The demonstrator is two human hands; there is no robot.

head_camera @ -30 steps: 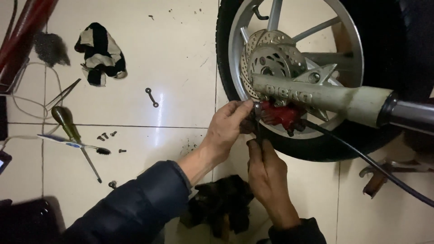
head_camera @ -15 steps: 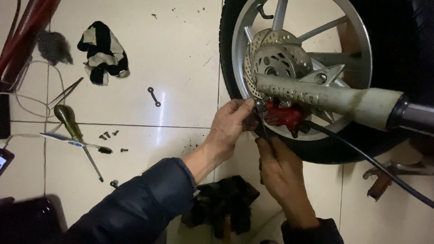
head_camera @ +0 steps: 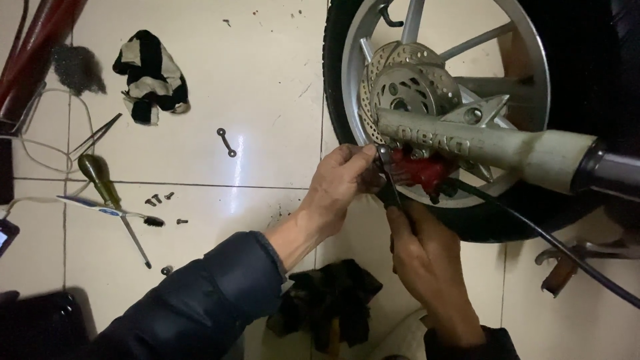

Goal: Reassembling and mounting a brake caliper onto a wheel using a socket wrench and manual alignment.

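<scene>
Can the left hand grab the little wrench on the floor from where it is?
Probably yes. The small wrench lies alone on bare tile, nothing blocking it, but the left hand is busy at the red brake caliper and would have to let go first.

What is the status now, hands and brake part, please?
Left hand gripping red brake caliper. Right hand holding dark tool on it. Black cable runs close by.

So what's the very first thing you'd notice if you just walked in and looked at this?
The big black-tyred wheel with silver spokes at the top right, with its drilled metal brake disc. Just below the disc, the left hand and right hand work with a dark tool at the red brake caliper. On the white tiled floor to the left lie a green-handled screwdriver and small screws.
</scene>
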